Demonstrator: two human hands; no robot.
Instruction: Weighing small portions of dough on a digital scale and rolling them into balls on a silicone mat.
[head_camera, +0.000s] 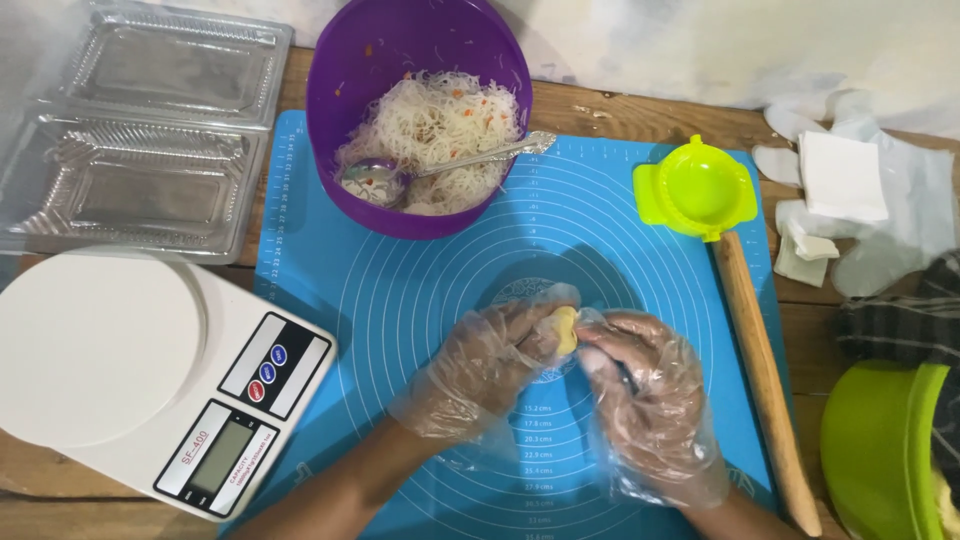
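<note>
Both hands wear clear plastic gloves and meet over the blue silicone mat (400, 290). A small lump of pale yellow dough (566, 330) is pinched between them. My left hand (487, 365) cups it from the left, and the fingertips of my right hand (650, 395) press on it from the right. The hands hide most of the dough.
A purple bowl (340, 60) of white noodles with a metal spoon (450, 162) stands at the mat's top. A white kitchen scale (130, 370) and clear plastic containers (140, 130) are left. A green dumpling press (697, 187), wooden rolling pin (765, 370), green bowl (880, 450), paper and spare gloves (850, 190) lie right.
</note>
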